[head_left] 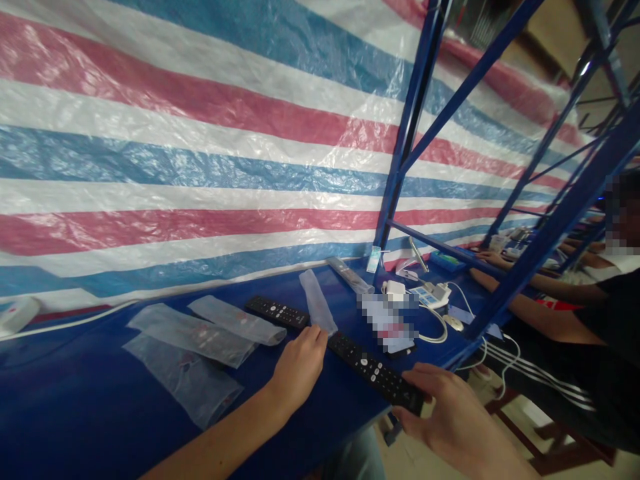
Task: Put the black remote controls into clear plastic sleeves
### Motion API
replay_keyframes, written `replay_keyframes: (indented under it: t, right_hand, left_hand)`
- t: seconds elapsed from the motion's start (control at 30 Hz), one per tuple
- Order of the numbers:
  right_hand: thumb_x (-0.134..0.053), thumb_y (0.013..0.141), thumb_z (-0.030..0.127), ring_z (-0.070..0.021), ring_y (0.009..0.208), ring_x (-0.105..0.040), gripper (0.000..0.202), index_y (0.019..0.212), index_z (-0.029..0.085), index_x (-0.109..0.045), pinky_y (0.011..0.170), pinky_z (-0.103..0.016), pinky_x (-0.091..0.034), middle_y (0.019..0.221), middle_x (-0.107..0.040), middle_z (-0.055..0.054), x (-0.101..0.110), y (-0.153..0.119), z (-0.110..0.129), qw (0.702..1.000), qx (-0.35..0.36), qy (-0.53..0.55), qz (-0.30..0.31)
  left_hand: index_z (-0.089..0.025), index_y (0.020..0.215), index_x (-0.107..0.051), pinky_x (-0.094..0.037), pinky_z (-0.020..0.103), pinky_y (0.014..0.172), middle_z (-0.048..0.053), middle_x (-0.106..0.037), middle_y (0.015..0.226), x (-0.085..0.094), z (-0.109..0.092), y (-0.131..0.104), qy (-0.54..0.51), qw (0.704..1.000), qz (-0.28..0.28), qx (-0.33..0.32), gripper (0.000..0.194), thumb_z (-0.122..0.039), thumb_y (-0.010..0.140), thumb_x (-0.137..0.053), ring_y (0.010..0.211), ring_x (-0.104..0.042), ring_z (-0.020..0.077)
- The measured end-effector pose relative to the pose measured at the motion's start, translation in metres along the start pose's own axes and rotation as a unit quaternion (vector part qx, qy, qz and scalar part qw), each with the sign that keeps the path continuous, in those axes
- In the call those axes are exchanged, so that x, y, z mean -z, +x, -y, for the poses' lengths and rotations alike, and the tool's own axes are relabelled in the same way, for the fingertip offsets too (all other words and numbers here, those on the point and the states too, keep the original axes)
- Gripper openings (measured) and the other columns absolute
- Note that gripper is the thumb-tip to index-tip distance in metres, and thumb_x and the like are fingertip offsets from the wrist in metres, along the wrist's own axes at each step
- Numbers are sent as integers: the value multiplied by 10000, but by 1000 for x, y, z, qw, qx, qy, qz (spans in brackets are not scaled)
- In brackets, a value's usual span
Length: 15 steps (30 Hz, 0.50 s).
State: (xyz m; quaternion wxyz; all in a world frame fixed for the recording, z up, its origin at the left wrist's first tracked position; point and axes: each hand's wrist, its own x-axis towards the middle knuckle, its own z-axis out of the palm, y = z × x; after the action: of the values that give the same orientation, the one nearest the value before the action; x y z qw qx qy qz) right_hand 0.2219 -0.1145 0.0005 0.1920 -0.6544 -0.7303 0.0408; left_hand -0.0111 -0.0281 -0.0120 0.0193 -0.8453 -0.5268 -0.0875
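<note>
My right hand [445, 410] grips the near end of a black remote control [373, 370], thumb on one side and fingers on the other. The remote's far end comes close to the fingertips of my left hand [303, 363]. Those fingers are pinched at the lower end of a narrow clear plastic sleeve [316, 300]; whether they also touch the remote is hard to see. Just behind my left hand, a second black remote control [277, 311] lies on the blue table [85, 393].
Several plastic sleeves [195, 330] lie to the left, overlapping. A phone [387, 327], chargers and white cables [433, 327] are at the right. Blue metal posts [405, 147] rise beyond, before a striped sheet [200, 153]. A person [575, 327] sits at the right.
</note>
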Motion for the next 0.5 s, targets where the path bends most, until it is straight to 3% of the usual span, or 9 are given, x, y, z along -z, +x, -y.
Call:
replay_keyframes:
  t: [0.13,0.33,0.5]
  right_hand:
    - [-667,669,350,-250,820,-701,208,822,234,-747,703,-308,-549,915,-738,-81,-5,1,9,999,40,-7,-8]
    - [-690,662,332,-229,790,-700,197,836,254,-737,666,-272,-536,886,-739,-55,-14,-6,11,997,62,-18,-46]
    - [-687,691,390,-235,850,-700,329,969,220,-736,757,-282,-545,984,-731,-84,-28,-8,6,995,50,-45,-67]
  left_hand:
    - [-154,1072,-627,-524,326,841,84,-628,1028,-6,1,0,-8,1000,-5,-11,294,-78,932,-379,992,-607,209]
    - [-143,1047,-627,-535,349,848,98,-621,1044,-8,3,1,-11,1000,1,-20,281,-61,920,-390,1005,-605,220]
    - [-139,1105,-601,-543,349,853,97,-616,1070,-8,0,-1,-1,998,22,-67,321,-9,895,-395,1019,-600,216]
